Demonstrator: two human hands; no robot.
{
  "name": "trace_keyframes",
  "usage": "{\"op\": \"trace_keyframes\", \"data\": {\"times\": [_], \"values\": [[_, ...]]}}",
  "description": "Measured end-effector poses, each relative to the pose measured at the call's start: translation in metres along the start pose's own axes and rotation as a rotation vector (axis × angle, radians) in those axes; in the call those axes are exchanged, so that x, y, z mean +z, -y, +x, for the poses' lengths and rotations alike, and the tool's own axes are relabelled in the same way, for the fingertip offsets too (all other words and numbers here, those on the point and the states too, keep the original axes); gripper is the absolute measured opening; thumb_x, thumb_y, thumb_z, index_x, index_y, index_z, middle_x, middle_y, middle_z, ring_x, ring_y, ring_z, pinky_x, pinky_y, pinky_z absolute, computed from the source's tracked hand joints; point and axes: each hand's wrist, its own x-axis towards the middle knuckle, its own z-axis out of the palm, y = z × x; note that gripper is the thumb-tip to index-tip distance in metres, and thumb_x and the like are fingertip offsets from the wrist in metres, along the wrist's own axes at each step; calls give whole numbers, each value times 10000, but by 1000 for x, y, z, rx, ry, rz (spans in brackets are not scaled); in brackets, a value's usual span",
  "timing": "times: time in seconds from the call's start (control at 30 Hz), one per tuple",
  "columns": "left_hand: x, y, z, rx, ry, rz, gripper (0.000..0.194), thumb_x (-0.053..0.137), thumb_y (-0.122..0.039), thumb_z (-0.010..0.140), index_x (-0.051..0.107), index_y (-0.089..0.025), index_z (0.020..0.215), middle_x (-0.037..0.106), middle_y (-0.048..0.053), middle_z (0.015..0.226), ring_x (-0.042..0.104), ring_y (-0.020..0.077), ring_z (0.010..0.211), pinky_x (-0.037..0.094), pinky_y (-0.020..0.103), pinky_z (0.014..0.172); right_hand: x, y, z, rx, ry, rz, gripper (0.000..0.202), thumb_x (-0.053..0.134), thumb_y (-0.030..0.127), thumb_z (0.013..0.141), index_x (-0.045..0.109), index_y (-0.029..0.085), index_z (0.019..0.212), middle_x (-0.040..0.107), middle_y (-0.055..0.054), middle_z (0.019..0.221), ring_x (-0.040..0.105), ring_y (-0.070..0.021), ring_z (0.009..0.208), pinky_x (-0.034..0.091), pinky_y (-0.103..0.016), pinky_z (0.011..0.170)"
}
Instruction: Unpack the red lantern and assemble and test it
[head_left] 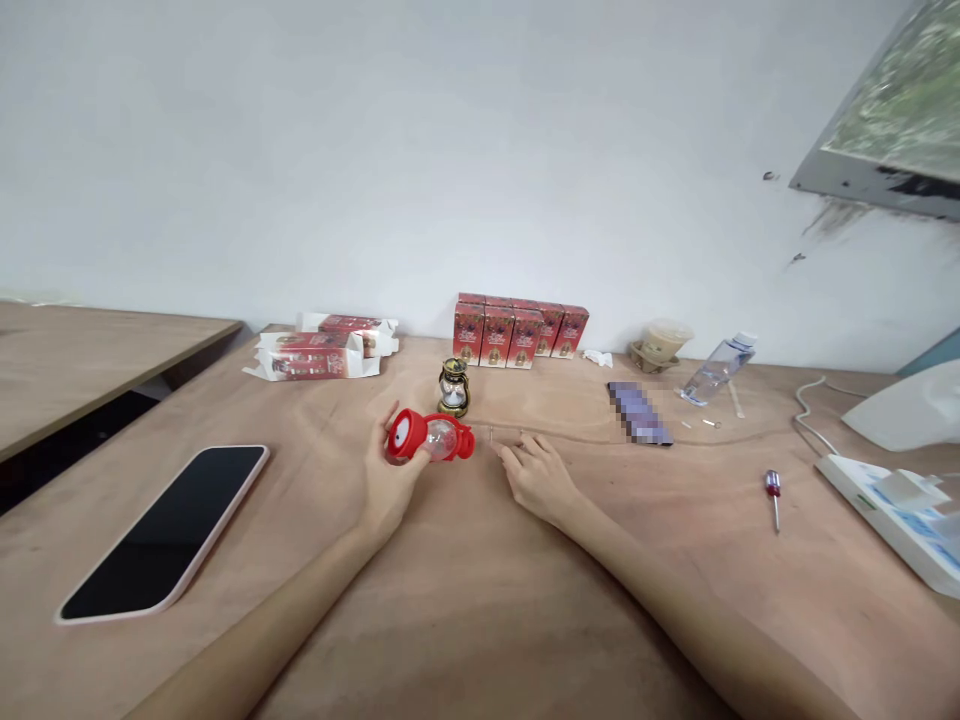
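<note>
Plywood is covering the whole tabletop [480,620], which is running back to a plain white wall. Near the left edge a phone in a pink case [169,530] is lying face up, its screen dark. Toward the back left, flattened red-and-white cartons [319,350] are lying just short of the wall. The left hand [390,480] is resting on the wood around the middle, its fingers clamping a small red lantern [431,438] that is lying on its side, clear globe between two red ends. Just behind it a gold and black lantern [454,387] is standing upright, and behind that a row of red boxes [517,332] is lining the back edge. The right hand [536,475] is lying palm down just beside the red lantern, not touching it, fingers slightly spread and pressing the tabletop near two tiny pins or screws [506,433]. Farther right a clear plastic bottle [716,370] is leaning near the back edge, a small red-handled screwdriver [773,497] is lying well apart from the hands, and a white device [892,510] is sitting at the right edge.
</note>
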Motion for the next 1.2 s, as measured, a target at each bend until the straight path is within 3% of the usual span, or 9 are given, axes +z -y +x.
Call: {"op": "trace_keyframes", "data": {"times": [0.1,0.2,0.3,0.37,0.5,0.6,0.7,0.83,1.2], "values": [[4,-1,3,-295,-64,-268,453,704,-294,549,575,-158,962,605,25,944,600,169,841,543,294,725,5,1,2,-51,-2,-49,391,456,25,835,575,117,1196,662,-104,798,545,-227,825,435,-330,740],[4,-3,3,-441,-55,-426,322,673,-298,534,541,-159,794,591,-18,795,584,142,743,546,283,672,9,0,1,13,-166,90,370,396,46,868,579,135,1177,623,-93,798,543,-212,777,452,-316,698],[3,-5,3,-487,-22,-481,271,648,-287,534,541,-161,749,609,-34,736,593,134,720,542,248,660,9,1,0,203,-365,409,309,367,127,899,596,166,1103,593,-79,847,557,-185,776,469,-299,691],[3,-5,3,-501,-15,-482,267,656,-282,531,546,-161,742,612,-44,706,594,125,684,538,225,626,7,3,0,388,-428,690,258,373,221,920,597,186,1043,574,-53,831,550,-156,718,470,-280,643],[6,-6,2,-532,15,-464,255,674,-259,546,565,-150,750,619,-39,679,589,112,610,532,204,550,5,11,4,715,-421,1320,262,452,447,890,550,206,924,416,61,581,388,-87,457,356,-206,419],[10,-10,-2,-566,51,-433,223,665,-227,584,578,-138,769,645,-20,705,620,127,640,560,235,580,3,16,8,803,-407,1572,333,576,530,789,520,206,836,364,90,540,334,-62,421,291,-183,375],[12,-14,-8,-605,115,-416,193,642,-206,634,580,-133,801,669,-1,732,653,148,678,585,284,634,2,18,10,812,-379,1630,367,618,548,742,521,197,793,437,73,595,344,-42,421,286,-179,373],[14,-13,-13,-651,183,-473,178,622,-199,688,580,-138,850,699,21,792,683,167,721,599,309,670,2,19,9,786,-344,1589,345,588,530,776,521,192,798,491,65,622,366,-37,413,294,-180,380],[18,-14,-20,-709,194,-488,150,592,-169,756,595,-128,900,713,49,861,694,169,769,601,314,720,3,19,8,797,-336,1478,334,558,529,798,533,196,782,535,42,685,410,-41,416,305,-180,365]]}}
